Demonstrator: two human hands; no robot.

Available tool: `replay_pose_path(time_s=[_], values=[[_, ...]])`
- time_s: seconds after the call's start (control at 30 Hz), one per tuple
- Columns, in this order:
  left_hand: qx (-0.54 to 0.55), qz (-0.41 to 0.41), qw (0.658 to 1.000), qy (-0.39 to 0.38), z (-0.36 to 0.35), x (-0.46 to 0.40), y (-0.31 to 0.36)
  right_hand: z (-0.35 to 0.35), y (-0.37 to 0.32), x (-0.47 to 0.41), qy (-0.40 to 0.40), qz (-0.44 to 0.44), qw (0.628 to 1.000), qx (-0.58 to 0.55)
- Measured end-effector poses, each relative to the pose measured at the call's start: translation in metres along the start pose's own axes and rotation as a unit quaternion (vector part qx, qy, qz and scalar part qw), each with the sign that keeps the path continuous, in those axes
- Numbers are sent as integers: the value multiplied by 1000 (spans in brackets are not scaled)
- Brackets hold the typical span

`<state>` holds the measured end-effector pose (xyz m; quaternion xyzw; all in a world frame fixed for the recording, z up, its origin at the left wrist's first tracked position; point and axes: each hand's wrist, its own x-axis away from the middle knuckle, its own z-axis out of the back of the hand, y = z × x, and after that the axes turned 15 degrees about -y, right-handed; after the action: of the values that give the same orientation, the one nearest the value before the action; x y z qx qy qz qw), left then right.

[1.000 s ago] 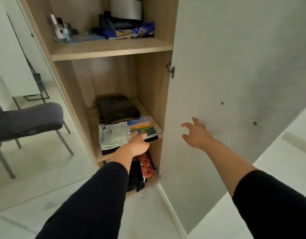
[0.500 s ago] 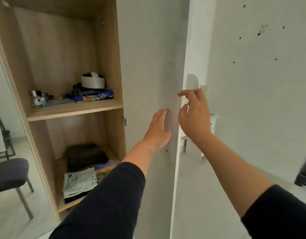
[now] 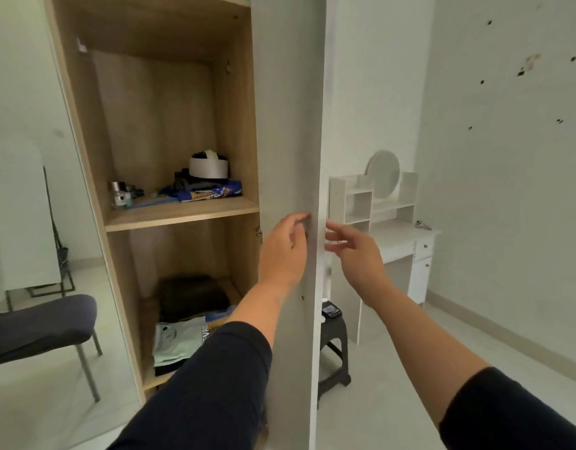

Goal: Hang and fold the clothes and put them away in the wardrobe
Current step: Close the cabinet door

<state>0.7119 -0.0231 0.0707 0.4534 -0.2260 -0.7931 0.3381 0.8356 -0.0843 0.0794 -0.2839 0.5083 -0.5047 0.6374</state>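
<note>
Wardrobe door (image 3: pixel 290 125): upright, edge-on, free edge between both hands. Left hand (image 3: pixel 285 251) on inner face, fingers loosely curled, gripping nothing visible. Right hand (image 3: pixel 353 251) just beside outer edge, fingers spread, empty.

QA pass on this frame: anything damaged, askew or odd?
The pale wall right of the white dressing table is pocked with dark holes and a brownish stain. On the wooden wardrobe's middle shelf, the blue patterned cloth lies bunched, not folded. The folded clothes on the lower shelf look tidy.
</note>
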Motion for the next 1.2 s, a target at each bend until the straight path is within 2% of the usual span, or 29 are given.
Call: replay_pose_path(time_s=[0.1, 0.27, 0.43, 0.53, 0.63, 0.7, 0.8, 0.9, 0.97, 1.1, 1.13, 1.2], values=[[-31, 0, 996, 81, 33, 20, -11, -47, 6, 0, -58, 36, 996, 59], [-32, -1, 990, 135, 98, 51, -39, -131, 3, -15, -141, 134, 971, 138], [-66, 69, 983, 157, 161, 68, -88, -197, 13, -38, -265, 136, 911, 284], [-157, 128, 971, 126, 200, 74, -124, -242, 23, -62, -300, 129, 891, 315], [-235, 191, 950, 81, 240, 79, -167, -292, 31, -91, -272, 139, 887, 346], [-289, 257, 921, 54, 264, 78, -196, -321, 32, -111, -252, 130, 887, 363], [-362, 341, 866, -40, 289, 72, -229, -353, 28, -140, -250, 101, 879, 394], [-384, 364, 843, -101, 306, 55, -255, -379, 34, -173, -266, 67, 862, 427], [-383, 365, 841, -111, 313, 47, -268, -390, 42, -188, -273, 46, 851, 447], [-362, 331, 867, -86, 319, 50, -297, -394, 46, -199, -285, 46, 832, 475], [-358, 305, 881, -55, 318, 52, -299, -392, 45, -201, -298, 43, 828, 472], [-359, 303, 881, -63, 310, 70, -302, -378, 35, -207, -345, 46, 837, 422]])
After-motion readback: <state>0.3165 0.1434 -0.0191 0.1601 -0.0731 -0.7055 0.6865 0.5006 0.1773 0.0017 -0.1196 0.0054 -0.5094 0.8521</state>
